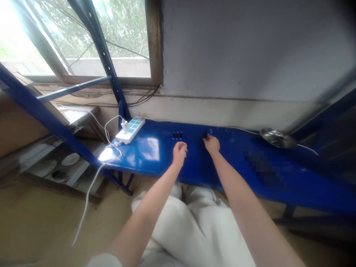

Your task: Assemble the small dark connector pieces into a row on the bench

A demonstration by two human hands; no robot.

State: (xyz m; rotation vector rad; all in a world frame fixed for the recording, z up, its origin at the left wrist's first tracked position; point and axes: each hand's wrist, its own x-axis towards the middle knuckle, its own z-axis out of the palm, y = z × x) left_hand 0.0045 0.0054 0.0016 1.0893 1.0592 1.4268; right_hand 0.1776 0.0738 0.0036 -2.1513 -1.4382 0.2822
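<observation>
My left hand hovers over the blue bench with its fingers curled together. Whatever it holds, if anything, is hidden. Just beyond it, three small black pieces with pale ends stand side by side in a short row. To the right, my right hand pinches a small dark piece at the bench surface, its shape partly covered by the fingers. Several tiny clear bits lie right behind that hand. More tiny bits are scattered farther right, too small to name.
The narrow blue bench runs along the wall. At its left end lies a white power strip with a plug and trailing white cable. A shiny metal dish sits at the right, near a blurred-out dark patch.
</observation>
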